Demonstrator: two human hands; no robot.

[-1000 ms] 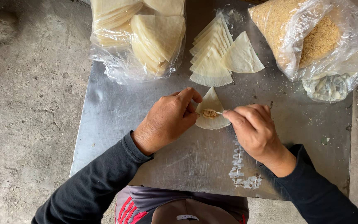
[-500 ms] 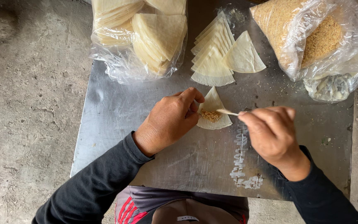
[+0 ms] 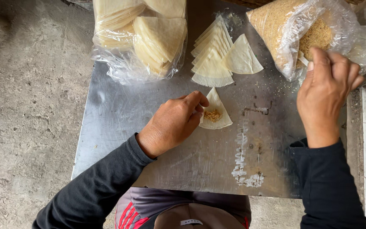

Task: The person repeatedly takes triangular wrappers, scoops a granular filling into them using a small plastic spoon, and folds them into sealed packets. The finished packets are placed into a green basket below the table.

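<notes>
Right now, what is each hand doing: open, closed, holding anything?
Left hand: fingertips pinning the filled triangular wrapper on the metal table.
Right hand: curled at the filling bag; grip cannot be told.

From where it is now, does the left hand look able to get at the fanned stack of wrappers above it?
Probably yes. The left hand pins the filled wrapper, and the fanned stack lies just beyond it on bare metal table, nothing between. It would have to let go of the wrapper first.

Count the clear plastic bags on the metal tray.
2: one bag of stacked wrappers at the tray's far left, one bag of crumb filling at the far right, by the right hand. More may lie out of view.
</notes>
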